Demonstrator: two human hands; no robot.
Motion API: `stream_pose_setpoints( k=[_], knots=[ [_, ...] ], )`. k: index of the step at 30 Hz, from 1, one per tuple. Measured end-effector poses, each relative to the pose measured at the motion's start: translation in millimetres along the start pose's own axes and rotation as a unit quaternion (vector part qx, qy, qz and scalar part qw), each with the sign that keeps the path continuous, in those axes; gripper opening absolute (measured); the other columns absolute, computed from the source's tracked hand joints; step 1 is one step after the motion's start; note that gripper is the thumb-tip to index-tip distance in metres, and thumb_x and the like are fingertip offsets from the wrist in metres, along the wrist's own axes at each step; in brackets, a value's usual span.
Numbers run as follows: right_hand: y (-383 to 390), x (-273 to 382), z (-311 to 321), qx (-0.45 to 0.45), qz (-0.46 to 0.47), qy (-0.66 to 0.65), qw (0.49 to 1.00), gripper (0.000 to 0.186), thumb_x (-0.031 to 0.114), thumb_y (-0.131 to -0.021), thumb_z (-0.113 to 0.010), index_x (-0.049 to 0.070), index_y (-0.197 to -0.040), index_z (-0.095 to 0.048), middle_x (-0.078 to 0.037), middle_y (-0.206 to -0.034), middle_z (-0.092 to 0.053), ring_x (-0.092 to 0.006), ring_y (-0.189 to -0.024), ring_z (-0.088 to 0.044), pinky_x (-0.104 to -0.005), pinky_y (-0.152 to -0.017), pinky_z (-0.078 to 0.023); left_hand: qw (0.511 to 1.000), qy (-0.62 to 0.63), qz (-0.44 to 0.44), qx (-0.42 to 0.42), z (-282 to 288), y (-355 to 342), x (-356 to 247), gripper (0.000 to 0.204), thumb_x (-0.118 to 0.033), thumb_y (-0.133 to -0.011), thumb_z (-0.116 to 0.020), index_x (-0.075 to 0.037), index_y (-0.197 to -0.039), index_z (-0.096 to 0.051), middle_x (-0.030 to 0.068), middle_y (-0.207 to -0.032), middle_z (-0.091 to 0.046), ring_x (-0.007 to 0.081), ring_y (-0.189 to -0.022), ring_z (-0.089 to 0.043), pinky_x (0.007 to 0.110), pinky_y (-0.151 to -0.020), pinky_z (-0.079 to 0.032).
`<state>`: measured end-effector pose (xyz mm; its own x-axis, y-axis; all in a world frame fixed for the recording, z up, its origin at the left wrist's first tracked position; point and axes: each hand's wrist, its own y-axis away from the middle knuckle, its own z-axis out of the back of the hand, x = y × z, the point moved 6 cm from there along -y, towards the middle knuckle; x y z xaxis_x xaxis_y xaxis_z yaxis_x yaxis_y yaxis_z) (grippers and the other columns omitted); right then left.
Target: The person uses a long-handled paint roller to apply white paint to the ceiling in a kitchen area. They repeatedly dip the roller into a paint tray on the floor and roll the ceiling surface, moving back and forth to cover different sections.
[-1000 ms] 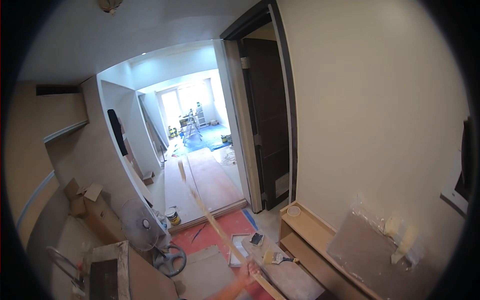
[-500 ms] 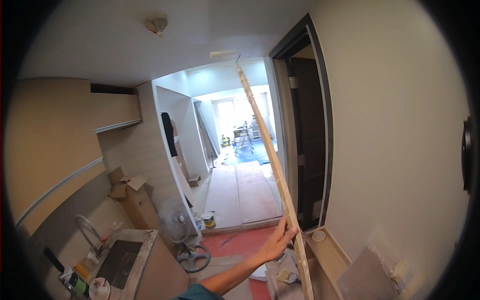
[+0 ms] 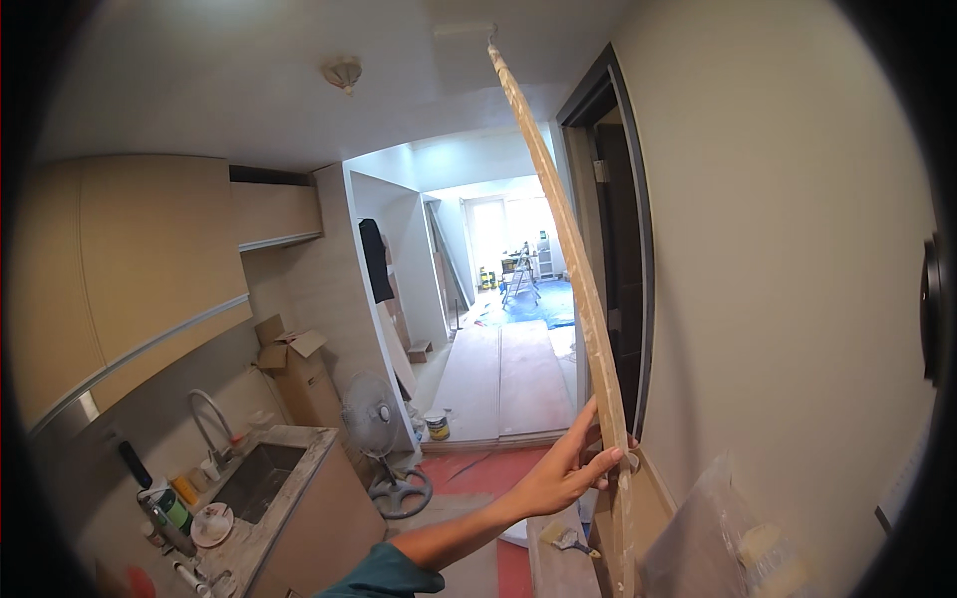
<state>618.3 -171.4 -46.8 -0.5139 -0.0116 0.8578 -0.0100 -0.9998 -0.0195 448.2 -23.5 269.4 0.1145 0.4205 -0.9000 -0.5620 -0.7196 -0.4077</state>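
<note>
Wooden pole [image 3: 588, 289] aslant in left hand [image 3: 576, 466]

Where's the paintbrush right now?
Head view, low and right of centre: the paintbrush lies on a board, below the left hand and left of the wooden pole.

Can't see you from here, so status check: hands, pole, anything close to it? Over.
Left hand gripping wooden pole; right hand out of view. Pole's upper end near ceiling. Ceiling fitting hangs off to its left.
</note>
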Motion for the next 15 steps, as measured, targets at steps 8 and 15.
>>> stream_pose_setpoints(
  k=[8,15],
  knots=[
    [3.2,15.0,27.4,-0.039,-0.003,-0.019,0.999,0.040,0.023,-0.089,-0.068,0.004,-0.124,-0.060,-0.024,-0.109,-0.065,-0.0311,-0.098,-0.063,-0.0446,-0.088,-0.049,0.999,-0.054,-0.002,-0.005,-23.2,-0.3,-23.7,0.082,-0.029,-0.102,-0.055,-0.015,-0.158,0.005,0.0193,-0.138,-0.045,0.0266,-0.112,-0.061,0.038,-0.082,-0.058],
    [-69.5,100.8,36.3,-0.106,0.249,-0.155,0.950,0.040,0.026,-0.089,-0.069,0.001,-0.120,-0.063,-0.018,-0.090,-0.068,-0.0259,-0.082,-0.069,-0.0384,-0.076,-0.053,0.994,-0.105,-0.008,-0.028,4.2,-9.1,10.5,0.084,-0.027,-0.100,-0.059,-0.004,-0.156,-0.001,0.0240,-0.142,-0.041,0.0283,-0.123,-0.055,0.038,-0.089,-0.057]
  ],
)
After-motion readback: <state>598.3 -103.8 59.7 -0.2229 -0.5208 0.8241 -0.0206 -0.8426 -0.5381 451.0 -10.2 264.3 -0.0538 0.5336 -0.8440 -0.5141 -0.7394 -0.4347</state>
